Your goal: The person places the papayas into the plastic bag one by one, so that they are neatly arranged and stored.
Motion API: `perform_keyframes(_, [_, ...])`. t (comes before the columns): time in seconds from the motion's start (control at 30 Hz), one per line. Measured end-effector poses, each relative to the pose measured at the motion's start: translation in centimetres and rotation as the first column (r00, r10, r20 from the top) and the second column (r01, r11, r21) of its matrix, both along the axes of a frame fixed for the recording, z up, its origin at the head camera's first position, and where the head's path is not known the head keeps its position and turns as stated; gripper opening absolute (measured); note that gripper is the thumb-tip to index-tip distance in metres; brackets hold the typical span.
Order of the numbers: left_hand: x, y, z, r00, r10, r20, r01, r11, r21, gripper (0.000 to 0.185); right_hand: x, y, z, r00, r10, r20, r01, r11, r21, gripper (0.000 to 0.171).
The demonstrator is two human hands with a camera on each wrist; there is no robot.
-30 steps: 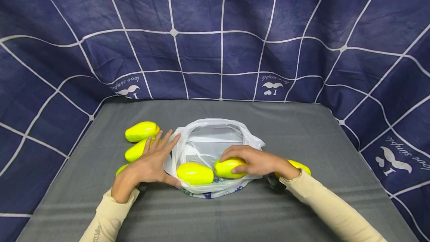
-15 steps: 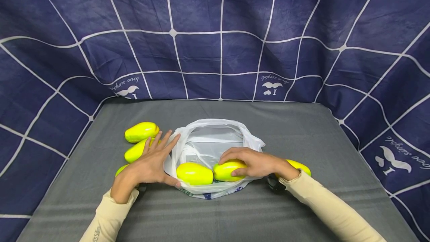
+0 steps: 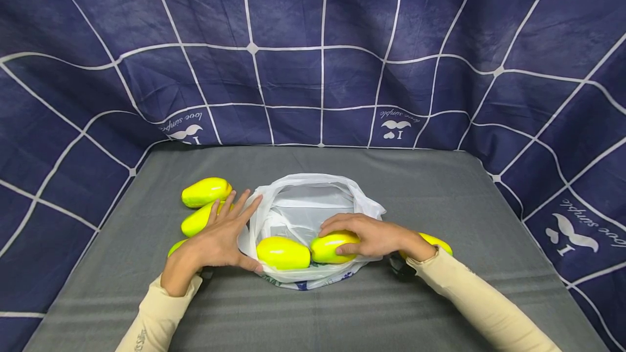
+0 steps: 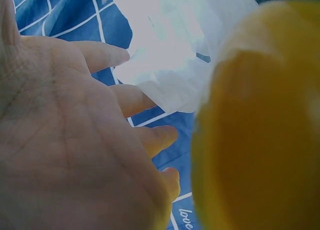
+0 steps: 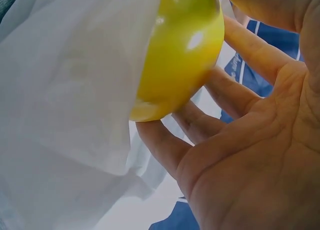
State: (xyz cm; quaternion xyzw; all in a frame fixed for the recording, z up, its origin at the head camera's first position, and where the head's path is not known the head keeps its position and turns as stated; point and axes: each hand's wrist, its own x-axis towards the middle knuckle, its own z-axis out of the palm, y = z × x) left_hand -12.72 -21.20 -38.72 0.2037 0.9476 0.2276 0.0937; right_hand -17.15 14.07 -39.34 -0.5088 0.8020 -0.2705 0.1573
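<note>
A white plastic bag (image 3: 313, 178) stands with its mouth spread wide on the grey cloth. Inside its near edge lies a yellow-green papaya (image 3: 283, 252). My right hand (image 3: 374, 235) grips a second papaya (image 3: 327, 247) beside it, thumb on the near side and fingers over the top; the right wrist view shows the fingers (image 5: 165, 145) curved round its end, next to the bag's wall. At the bag's left rim, my left hand (image 3: 220, 238) has its fingers spread and straight. In the left wrist view its fingertips (image 4: 117, 54) meet the white plastic.
Left of the bag, three more papayas lie in a column: a far one (image 3: 206, 192), a middle one (image 3: 198, 221) and a near one (image 3: 176, 246) mostly behind my left hand. Another papaya (image 3: 437, 243) shows behind my right wrist. A blue checked cloth (image 3: 313, 80) rises behind the table.
</note>
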Motion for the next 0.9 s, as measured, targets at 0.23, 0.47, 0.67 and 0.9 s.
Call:
perform_keyframes(0.23, [0.1,-0.1,-0.1,1.0,0.006,0.003,-0.006,1.0,0.005,0.139,-0.1,0.3,0.2,1.0,-0.025,0.009,0.025,1.0,0.015,0.04])
perform_keyframes(0.47, [0.2,-0.1,-0.1,1.0,0.006,0.005,-0.006,1.0,0.002,0.139,-0.2,1.1,0.9,0.996,-0.085,0.02,0.084,0.996,0.012,0.042])
perform_keyframes(0.67, [0.1,-0.2,0.0,1.0,0.007,0.01,-0.007,1.0,-0.004,0.14,-0.2,2.0,1.4,0.99,-0.137,0.025,0.137,0.991,0.002,0.043])
perform_keyframes(0.9, [0.0,-0.1,0.2,1.0,0.006,0.012,-0.006,1.0,-0.007,0.139,0.0,4.1,1.7,0.982,-0.187,0.014,0.188,0.98,-0.058,0.044])
